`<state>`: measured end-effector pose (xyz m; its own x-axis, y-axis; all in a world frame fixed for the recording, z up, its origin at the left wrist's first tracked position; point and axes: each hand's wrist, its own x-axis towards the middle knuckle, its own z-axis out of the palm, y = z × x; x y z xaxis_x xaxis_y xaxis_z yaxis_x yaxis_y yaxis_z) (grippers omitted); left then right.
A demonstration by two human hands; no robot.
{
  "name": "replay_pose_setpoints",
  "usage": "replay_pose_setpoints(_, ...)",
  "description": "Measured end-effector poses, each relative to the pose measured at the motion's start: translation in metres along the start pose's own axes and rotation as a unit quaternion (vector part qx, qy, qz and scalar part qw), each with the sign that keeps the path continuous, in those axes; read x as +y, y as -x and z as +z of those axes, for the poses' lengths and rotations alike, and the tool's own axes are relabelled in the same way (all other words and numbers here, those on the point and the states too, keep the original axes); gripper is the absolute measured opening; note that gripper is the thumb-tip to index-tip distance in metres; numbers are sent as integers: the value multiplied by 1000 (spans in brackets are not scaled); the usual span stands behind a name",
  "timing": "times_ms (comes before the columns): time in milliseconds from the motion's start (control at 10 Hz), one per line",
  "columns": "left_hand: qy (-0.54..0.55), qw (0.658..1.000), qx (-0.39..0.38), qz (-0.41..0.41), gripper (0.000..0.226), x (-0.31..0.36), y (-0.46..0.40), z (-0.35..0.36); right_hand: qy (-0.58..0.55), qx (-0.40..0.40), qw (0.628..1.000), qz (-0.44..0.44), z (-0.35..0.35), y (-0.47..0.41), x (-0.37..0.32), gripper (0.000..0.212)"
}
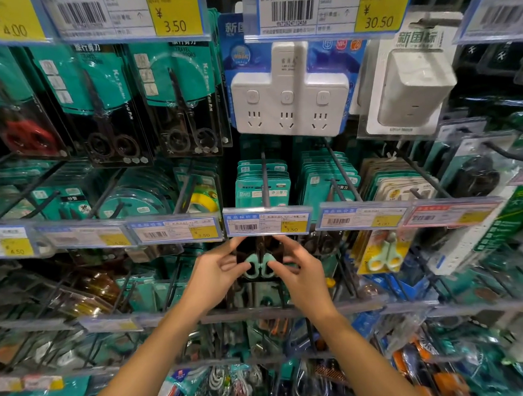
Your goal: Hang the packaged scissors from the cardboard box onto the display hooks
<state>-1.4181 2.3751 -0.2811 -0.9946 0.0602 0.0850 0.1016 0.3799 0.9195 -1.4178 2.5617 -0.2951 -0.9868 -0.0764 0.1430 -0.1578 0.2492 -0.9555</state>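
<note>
A pack of scissors with mint-green handles (260, 266) hangs just under the middle price tag (268, 224). My left hand (219, 272) holds its left side with thumb and fingers curled round the edge. My right hand (298, 270) pinches its right side. The pack's top is hidden behind the price tag. The display hook (264, 182) above carries several teal scissor packs (262, 189). No cardboard box is in view.
Black scissor packs (184, 101) and white power sockets (287, 95) hang on the upper row. Yellow packs with mint scissors (383, 256) hang to the right of my hands. Price rails cross the display, with more hooks and goods below (294, 349).
</note>
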Motion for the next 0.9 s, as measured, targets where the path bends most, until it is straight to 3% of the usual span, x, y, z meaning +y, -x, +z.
replay_pose_setpoints(300,-24,999,7,-28,57,5,-9,2,15,14,1000,3,6,-13,8,46)
replay_pose_setpoints(500,-104,990,-33,89,62,-2,-5,-2,21,28,999,1,7,-12,7,42)
replay_pose_setpoints(600,-178,973,-64,130,67,-6,2,-3,40,32,999,-10,5,-6,9,40)
replay_pose_setpoints(800,-359,930,-65,45,65,2,22,0,66,18,997,34,4,8,2,45)
replay_pose_setpoints(900,-482,875,-37,23,65,14,32,1,205,5,979,2,1,15,-7,57)
